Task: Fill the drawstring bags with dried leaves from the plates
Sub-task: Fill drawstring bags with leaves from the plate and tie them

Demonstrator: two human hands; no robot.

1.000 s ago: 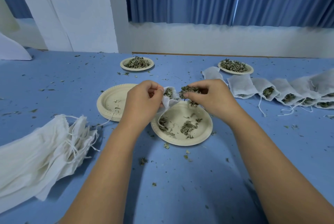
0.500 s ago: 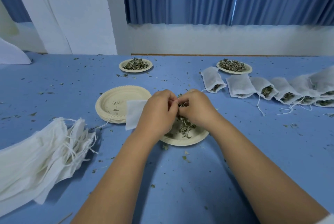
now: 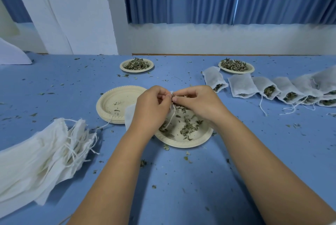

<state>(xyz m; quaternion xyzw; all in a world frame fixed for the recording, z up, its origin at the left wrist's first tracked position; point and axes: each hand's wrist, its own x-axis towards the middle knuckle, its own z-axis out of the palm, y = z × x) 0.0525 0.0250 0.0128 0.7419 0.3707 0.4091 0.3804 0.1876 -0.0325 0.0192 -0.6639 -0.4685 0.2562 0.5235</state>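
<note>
My left hand (image 3: 151,105) grips the mouth of a white drawstring bag (image 3: 129,115), whose body hangs behind and left of the hand while its string dangles over the plate. My right hand (image 3: 195,101) pinches dried leaves right at the bag's opening, fingertips touching the left hand's. Both hands hover above a beige paper plate (image 3: 201,138) with scattered dried leaves (image 3: 188,128) on it. The bag's opening is mostly hidden by my fingers.
A stack of empty plates (image 3: 116,104) sits to the left. Two plates heaped with leaves (image 3: 136,65) (image 3: 235,65) stand at the back. A row of filled bags (image 3: 272,90) runs right; a pile of empty bags (image 3: 36,157) lies left. Leaf crumbs litter the blue table (image 3: 181,188).
My hands came together over the plate: the right hand carried its pinch of leaves to the bag mouth held by the left. The bag now hangs to the left behind my left hand.
</note>
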